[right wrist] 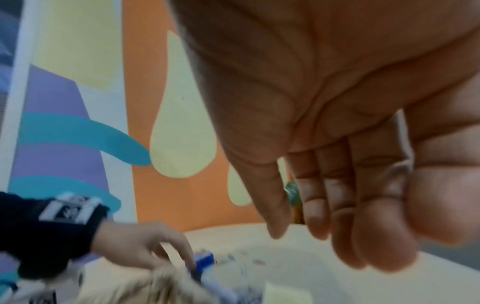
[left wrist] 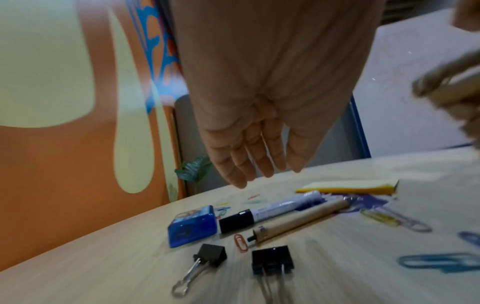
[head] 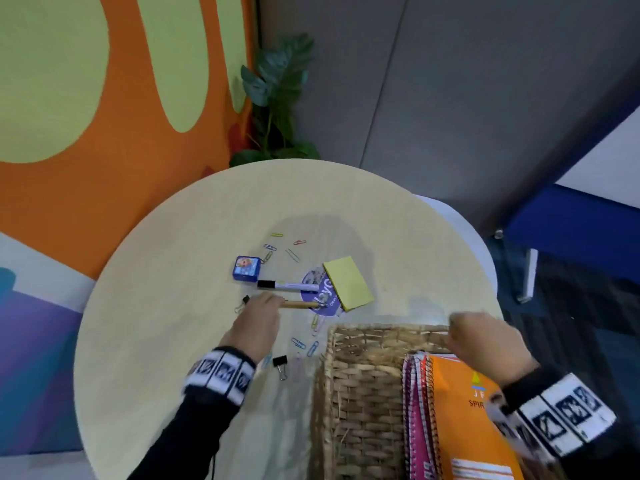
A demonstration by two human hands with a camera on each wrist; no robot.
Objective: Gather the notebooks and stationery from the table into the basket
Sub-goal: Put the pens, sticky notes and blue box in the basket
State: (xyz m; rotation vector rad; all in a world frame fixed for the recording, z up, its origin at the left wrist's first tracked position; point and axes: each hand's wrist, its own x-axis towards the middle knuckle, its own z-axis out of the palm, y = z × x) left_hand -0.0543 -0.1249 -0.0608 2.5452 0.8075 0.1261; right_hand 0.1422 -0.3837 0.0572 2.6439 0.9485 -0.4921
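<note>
Notebooks [head: 464,417] sit in my basket [head: 360,393]; pens, clips, sticky pad [head: 348,283] remain; left hand [head: 258,323] and right hand [head: 485,341] both released, empty

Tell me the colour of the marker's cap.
Black; the marker's cap shows best in the left wrist view.

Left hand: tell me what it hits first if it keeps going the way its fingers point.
Probably the wooden pen: the left hand hangs open just above its near end, fingers aimed at the marker beyond. The height above the table is unclear.
</note>
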